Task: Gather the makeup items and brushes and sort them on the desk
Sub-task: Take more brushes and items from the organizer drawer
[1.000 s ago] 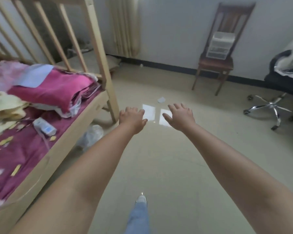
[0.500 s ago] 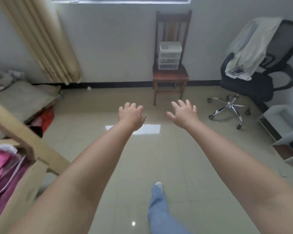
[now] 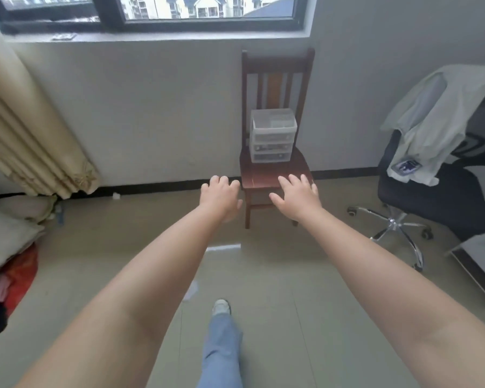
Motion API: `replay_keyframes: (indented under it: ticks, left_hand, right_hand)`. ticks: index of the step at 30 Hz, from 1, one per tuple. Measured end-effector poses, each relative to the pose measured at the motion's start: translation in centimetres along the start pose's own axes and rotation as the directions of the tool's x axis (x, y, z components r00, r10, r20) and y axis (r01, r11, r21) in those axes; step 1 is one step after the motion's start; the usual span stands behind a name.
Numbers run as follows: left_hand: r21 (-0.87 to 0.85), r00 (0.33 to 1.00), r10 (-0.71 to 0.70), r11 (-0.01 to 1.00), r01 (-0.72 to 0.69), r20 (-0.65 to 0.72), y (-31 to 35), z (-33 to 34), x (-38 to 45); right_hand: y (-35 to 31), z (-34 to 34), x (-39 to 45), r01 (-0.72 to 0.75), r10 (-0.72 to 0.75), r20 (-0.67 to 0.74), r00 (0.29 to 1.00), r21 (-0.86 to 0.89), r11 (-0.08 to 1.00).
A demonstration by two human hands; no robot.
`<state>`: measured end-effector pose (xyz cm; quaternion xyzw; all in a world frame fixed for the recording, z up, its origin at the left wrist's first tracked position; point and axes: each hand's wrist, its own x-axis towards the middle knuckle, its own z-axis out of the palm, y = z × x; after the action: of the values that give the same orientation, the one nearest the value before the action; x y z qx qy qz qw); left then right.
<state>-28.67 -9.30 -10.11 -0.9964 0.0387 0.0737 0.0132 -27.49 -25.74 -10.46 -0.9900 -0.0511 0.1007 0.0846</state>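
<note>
A clear plastic drawer box (image 3: 273,135) with three drawers stands on the seat of a dark wooden chair (image 3: 275,169) against the wall under the window. Both my arms stretch forward toward it. My left hand (image 3: 219,196) hangs in the air left of the seat, fingers loosely curled, holding nothing. My right hand (image 3: 297,196) hovers in front of the seat's front edge with fingers spread, also holding nothing. No makeup items, brushes or desk are visible in the head view.
A black office chair (image 3: 431,197) draped with a pale garment stands at the right. A beige curtain (image 3: 31,135) hangs at the left, with bedding (image 3: 9,231) and a red bag below it. My leg and shoe (image 3: 221,306) step on the tiled floor.
The view has turned from the wooden bed toward the window wall and moved closer to the wooden chair. Both hands stay raised and hold nothing.
</note>
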Motion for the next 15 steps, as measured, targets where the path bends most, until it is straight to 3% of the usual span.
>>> replay_keyframes:
  ticks: [9,15]
  left_hand:
    - [0.053,0.988,0.141,0.989,-0.138,-0.061,-5.4,-3.8,27.5]
    - [0.035,0.975,0.22,0.975,-0.221,0.03,-4.4,-2.0,41.6]
  right_hand:
    - [1.3,-2.4,24.5,-0.18,0.179,0.013,0.984,0.063,0.982]
    - [4.6,-2.1,36.8,-0.266,0.261,0.08,0.962,0.057,0.962]
